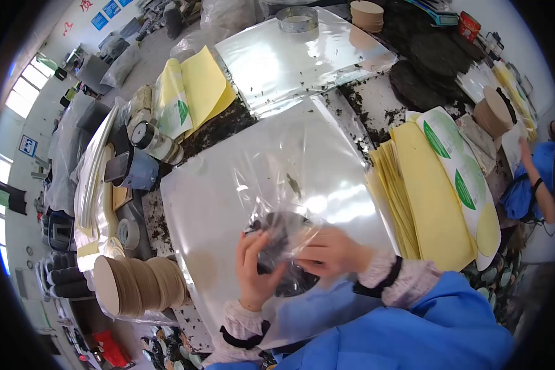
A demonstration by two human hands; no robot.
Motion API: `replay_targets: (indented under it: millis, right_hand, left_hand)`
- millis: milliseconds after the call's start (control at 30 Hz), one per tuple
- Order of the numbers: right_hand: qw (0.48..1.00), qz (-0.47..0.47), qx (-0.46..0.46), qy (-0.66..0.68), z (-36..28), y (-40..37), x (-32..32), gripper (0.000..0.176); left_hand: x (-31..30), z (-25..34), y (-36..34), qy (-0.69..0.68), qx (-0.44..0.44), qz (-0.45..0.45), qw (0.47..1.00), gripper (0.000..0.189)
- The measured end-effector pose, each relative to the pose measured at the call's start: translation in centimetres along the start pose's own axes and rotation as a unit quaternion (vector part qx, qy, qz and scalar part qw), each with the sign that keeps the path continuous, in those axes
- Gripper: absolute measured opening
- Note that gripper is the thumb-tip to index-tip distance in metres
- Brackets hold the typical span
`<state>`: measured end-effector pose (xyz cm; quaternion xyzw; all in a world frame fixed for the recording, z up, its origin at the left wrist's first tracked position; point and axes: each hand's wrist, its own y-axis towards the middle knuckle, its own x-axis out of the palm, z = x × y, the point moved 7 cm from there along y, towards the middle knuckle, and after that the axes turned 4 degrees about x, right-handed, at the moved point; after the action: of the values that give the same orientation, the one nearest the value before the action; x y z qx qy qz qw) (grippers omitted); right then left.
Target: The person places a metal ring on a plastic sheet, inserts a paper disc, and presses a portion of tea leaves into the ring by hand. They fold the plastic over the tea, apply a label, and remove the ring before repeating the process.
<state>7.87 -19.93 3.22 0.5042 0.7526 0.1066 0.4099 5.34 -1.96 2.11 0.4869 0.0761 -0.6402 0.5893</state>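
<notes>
A clear plastic bag (271, 179) with dark material (280, 231) in its lower part stands over a shiny silvery sheet (216, 179). My left hand (256, 268) cups the bag's left side, its fingers curved around the dark part. On the right side my right hand (330, 251) has its fingers pressed together against the plastic. Both hands are close to each other at the bag. The fingertips of my right hand are partly hidden by glare and film.
Stacked brown discs (139, 285) stand at the left, near a jar (157, 142). Yellow sheets (431, 191) lie at the right. A metal ring (297, 20) rests on another silvery sheet (308, 55) farther back. Another person's arm (539, 185) shows at the far right.
</notes>
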Motion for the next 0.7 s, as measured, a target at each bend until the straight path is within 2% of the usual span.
replay_targets:
  millis: [33,67,100,133,200,233,300,333,400,433,467,500,533,567,633,667,700]
  right_hand:
    - [0.995,0.088,-0.027,0.034,0.1,-0.3,-2.3,0.025]
    - [0.973,0.202,0.104,0.031,2.7,-0.6,-3.6,0.028]
    - [0.920,0.311,0.239,0.026,4.8,-2.3,-4.3,0.031]
    - [0.806,0.404,0.363,0.236,8.7,-1.5,-1.9,0.047]
    - [0.917,0.261,0.223,0.201,4.9,3.1,-0.4,0.040]
    - [0.953,0.185,0.146,0.190,3.3,4.1,0.4,0.039]
    - [0.981,0.029,-0.020,0.193,0.1,5.0,2.3,0.040]
    - [0.974,-0.054,-0.109,0.191,-1.5,4.7,3.1,0.043]
    - [0.900,-0.024,0.035,0.433,3.7,2.0,4.6,0.046]
    - [0.856,0.052,0.130,0.498,4.7,1.7,4.5,0.041]
    - [0.790,0.143,0.208,0.558,5.7,0.9,4.4,0.037]
    - [0.950,0.090,0.199,0.225,0.7,1.8,4.1,0.023]
    - [0.955,0.062,0.201,0.210,-1.2,1.0,5.4,0.016]
    - [0.959,0.033,0.200,0.196,-2.5,0.4,6.4,0.012]
    - [0.928,0.131,0.257,0.235,-0.8,0.2,6.6,0.016]
    - [0.908,0.178,0.284,0.253,0.2,0.0,6.5,0.019]
    - [0.921,0.150,0.277,0.227,0.3,0.2,6.5,0.021]
  left_hand:
    - [0.1,-0.1,-0.4,0.015,0.006,0.016,1.000,0.091]
    - [0.3,-0.5,-0.5,0.001,0.002,0.033,0.999,0.090]
    - [0.3,-0.6,-0.8,-0.015,-0.003,0.043,0.999,0.090]
    - [0.5,-0.5,-1.3,-0.033,-0.009,0.048,0.998,0.090]
    - [0.1,-0.9,-1.5,-0.197,-0.082,0.120,0.970,0.091]
    - [-0.1,-1.2,-1.7,-0.237,-0.110,0.137,0.956,0.090]
    - [-0.5,-1.8,-2.3,-0.316,-0.161,0.178,0.918,0.089]
    - [-0.9,-2.5,-2.4,-0.283,-0.131,0.172,0.934,0.084]
    - [-0.7,-1.0,-1.8,-0.214,-0.048,0.129,0.967,0.058]
    - [-0.6,0.0,-1.2,-0.181,-0.004,0.112,0.977,0.046]
    - [-0.3,0.9,-0.7,-0.053,0.003,0.034,0.998,0.038]
    - [0.7,2.0,-1.1,0.072,-0.001,-0.038,0.997,0.030]
    - [1.4,1.3,-1.2,0.055,-0.075,-0.026,0.995,0.027]
    - [1.6,1.3,-1.1,0.051,-0.078,-0.025,0.995,0.028]
    - [1.3,1.1,-1.3,0.046,-0.085,-0.016,0.995,0.030]
    - [1.1,0.6,-2.2,-0.018,-0.094,-0.047,0.994,0.049]
    - [0.6,1.5,-2.1,-0.047,-0.089,-0.040,0.994,0.058]
